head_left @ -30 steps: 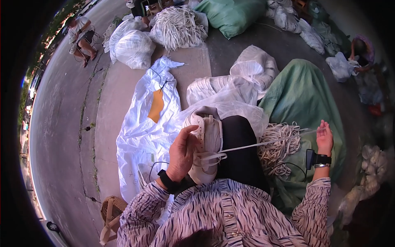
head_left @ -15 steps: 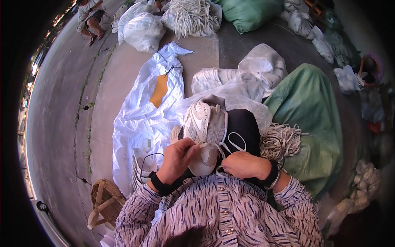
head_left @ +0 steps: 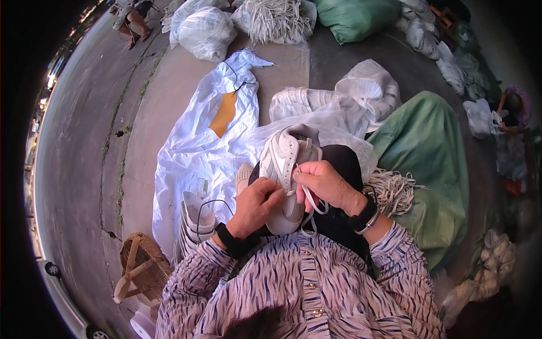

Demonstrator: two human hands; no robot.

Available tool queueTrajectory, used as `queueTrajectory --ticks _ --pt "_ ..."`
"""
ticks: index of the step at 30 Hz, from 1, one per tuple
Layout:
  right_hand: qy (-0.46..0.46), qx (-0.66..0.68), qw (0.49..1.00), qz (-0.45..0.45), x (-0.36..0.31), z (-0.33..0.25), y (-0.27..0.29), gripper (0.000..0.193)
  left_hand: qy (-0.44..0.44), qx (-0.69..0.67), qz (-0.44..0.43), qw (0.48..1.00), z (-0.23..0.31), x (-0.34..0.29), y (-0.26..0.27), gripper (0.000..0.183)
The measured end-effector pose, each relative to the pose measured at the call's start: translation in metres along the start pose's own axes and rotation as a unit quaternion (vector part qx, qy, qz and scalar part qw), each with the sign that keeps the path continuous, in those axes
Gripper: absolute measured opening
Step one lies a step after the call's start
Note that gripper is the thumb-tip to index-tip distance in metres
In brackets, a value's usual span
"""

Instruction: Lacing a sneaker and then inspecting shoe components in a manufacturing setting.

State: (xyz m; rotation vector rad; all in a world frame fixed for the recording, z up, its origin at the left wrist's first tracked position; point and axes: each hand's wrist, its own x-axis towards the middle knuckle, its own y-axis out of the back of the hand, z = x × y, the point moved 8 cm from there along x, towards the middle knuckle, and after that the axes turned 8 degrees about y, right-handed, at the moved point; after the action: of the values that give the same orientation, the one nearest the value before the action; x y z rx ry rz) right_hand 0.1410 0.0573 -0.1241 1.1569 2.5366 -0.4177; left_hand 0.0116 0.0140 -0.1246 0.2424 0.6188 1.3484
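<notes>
A white and beige sneaker (head_left: 275,158) lies across my dark-trousered lap, its collar away from me and its toe toward me. A pale shoelace (head_left: 308,199) is threaded low on the shoe and hangs in a loose loop on the right. My right hand (head_left: 327,185) is closed, pinching the lace beside the right row of eyelets. On the left of the toe, my left hand (head_left: 258,206) is closed with thumb and forefinger at the lower lacing, on the lace there. A second similar shoe (head_left: 243,176) is partly hidden left of my lap.
A bundle of loose laces (head_left: 390,192) lies on a green sack (head_left: 423,147) at my right. White sheeting (head_left: 189,152) covers the ground at left, with stacked white shoes (head_left: 195,217) on it. A wicker stool (head_left: 145,265) stands lower left. Stuffed bags (head_left: 203,34) line the far side.
My right hand has moved up and forward from the toe to the eyelets, with the lace in its fingers. My left hand stays by the toe. The view has shifted slightly.
</notes>
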Motion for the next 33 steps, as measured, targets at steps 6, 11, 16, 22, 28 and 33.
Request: queueTrajectory --ticks 6,11,16,22,28,33 --pt "-0.042 0.010 0.999 -0.031 -0.010 0.011 -0.004 0.022 0.020 -0.097 0.043 0.994 -0.002 -0.007 0.000 0.015" --pt "-0.017 0.081 0.997 -0.010 -0.009 0.018 -0.005 0.022 -0.162 0.213 0.179 0.947 0.046 -0.016 0.000 0.012" --pt "0.047 -0.044 0.998 0.008 -0.015 0.007 -0.007 0.020 -0.102 0.129 0.115 0.980 0.034 -0.009 0.002 0.010" --pt "0.078 -0.056 0.995 0.029 -0.021 -0.012 -0.017 0.019 -0.055 0.015 0.011 0.998 0.023 -0.003 0.009 0.012" --pt "0.140 -0.274 0.951 0.036 -0.021 -0.025 -0.019 0.021 -0.176 0.356 0.018 0.918 0.067 0.000 0.018 0.023" --pt "0.189 -0.405 0.890 0.087 -0.022 -0.028 -0.022 0.024 -0.224 0.386 -0.132 0.885 0.081 0.010 0.003 0.044"
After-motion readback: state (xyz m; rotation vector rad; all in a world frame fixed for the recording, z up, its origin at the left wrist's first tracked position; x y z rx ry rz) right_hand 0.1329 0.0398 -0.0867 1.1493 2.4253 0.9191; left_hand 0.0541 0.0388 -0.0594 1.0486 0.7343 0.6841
